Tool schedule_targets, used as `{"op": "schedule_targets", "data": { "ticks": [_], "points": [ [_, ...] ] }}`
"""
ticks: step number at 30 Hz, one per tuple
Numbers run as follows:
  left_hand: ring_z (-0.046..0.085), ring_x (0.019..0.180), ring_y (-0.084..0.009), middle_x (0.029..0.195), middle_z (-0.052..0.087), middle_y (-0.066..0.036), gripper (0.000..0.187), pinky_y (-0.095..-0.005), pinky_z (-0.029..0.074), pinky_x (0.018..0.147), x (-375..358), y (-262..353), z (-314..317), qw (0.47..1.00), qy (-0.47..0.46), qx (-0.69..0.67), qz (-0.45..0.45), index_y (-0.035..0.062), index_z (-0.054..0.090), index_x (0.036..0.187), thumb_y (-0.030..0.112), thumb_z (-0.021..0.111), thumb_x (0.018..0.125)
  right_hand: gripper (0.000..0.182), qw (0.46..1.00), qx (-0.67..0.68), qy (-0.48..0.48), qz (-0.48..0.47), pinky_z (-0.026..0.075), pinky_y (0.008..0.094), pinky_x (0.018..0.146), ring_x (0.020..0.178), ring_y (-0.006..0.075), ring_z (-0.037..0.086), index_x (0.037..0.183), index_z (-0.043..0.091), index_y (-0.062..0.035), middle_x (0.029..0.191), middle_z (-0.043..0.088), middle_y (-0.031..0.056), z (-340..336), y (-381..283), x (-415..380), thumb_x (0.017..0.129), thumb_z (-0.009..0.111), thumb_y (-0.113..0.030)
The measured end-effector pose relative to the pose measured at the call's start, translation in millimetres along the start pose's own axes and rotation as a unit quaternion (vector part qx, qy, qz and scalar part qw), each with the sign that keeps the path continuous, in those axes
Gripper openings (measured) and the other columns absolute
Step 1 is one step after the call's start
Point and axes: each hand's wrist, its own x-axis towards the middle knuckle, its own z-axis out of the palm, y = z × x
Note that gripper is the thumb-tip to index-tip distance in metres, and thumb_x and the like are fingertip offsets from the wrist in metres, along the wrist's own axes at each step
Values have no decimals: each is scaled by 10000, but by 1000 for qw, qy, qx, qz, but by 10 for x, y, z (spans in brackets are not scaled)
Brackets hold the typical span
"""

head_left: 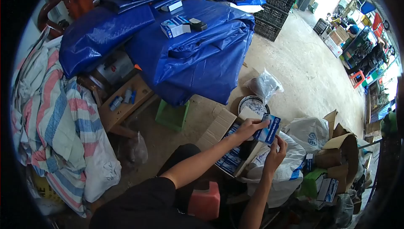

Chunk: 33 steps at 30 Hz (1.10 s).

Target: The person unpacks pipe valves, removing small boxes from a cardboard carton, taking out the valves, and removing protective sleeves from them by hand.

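Note:
My left hand [251, 129] grips a small blue-and-white printed box [269, 127] by its left side, thumb across the front. At the lower right corner of that box, the fingers of my right hand [275, 155] are pinched against its edge. Beneath my left forearm stands an open cardboard carton [215, 128], its flaps folded out. Several similar blue boxes [229, 161] lie inside it, partly covered by my arm. Just beyond the held box is a patterned round dish [251, 101].
White woven sacks [281, 174] and torn cardboard [336, 153] crowd the right side. Blue tarpaulins [198, 56] fill the area ahead, with small boxes [174, 26] on top. A green bin [172, 114], a wooden bench [122, 104] and a red stool [204, 199] stand nearby. A person [372, 58] is far right.

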Motion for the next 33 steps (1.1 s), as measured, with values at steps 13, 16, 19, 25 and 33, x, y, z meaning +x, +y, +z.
{"op": "schedule_targets", "data": {
  "ticks": [13, 16, 19, 25, 33],
  "points": [
    [645, 891, -109, 992, 714, -82, 448, -263, 514, 772, 36, -97, 10, 979, -59, 171, 90, 27, 671, 1201, 350, 732, 897, 284, 993, 55, -105, 24, 467, 317, 955, 1239, 235, 506, 1103, 659, 109, 1400, 482, 165, -281, 157, 89, 949, 642, -129],
    [647, 903, -118, 998, 715, -89, 475, -278, 514, 797, -10, -68, 16, 978, -83, 165, 97, 22, 667, 1206, 363, 743, 883, 314, 981, 37, -184, 48, 456, 296, 904, 1110, 199, 552, 1128, 655, 90, 1240, 584, 131, -407, 149, 80, 946, 646, -166],
    [647, 919, -124, 1005, 717, -106, 487, -286, 513, 822, 5, -112, 52, 966, -75, 200, 144, 7, 665, 1199, 357, 756, 873, 318, 971, 96, -178, 126, 449, 289, 878, 1012, 162, 573, 1129, 658, 69, 1093, 644, 84, -361, 199, 66, 939, 652, -186],
    [651, 919, -133, 1012, 719, -114, 506, -274, 508, 826, 103, -89, 4, 982, -68, 159, 75, -20, 669, 1179, 361, 771, 862, 247, 983, 91, -128, 91, 438, 265, 845, 926, 131, 577, 1058, 673, 62, 953, 615, 36, -307, 86, 101, 952, 619, -154],
    [650, 896, -116, 992, 720, -69, 449, -258, 501, 797, 69, 27, -42, 979, -73, 180, 65, 2, 697, 1122, 364, 768, 866, 264, 997, 41, -58, 23, 422, 275, 878, 1016, 154, 551, 979, 682, 111, 1136, 556, 89, -291, 128, 138, 957, 632, -146]
  ]
}}
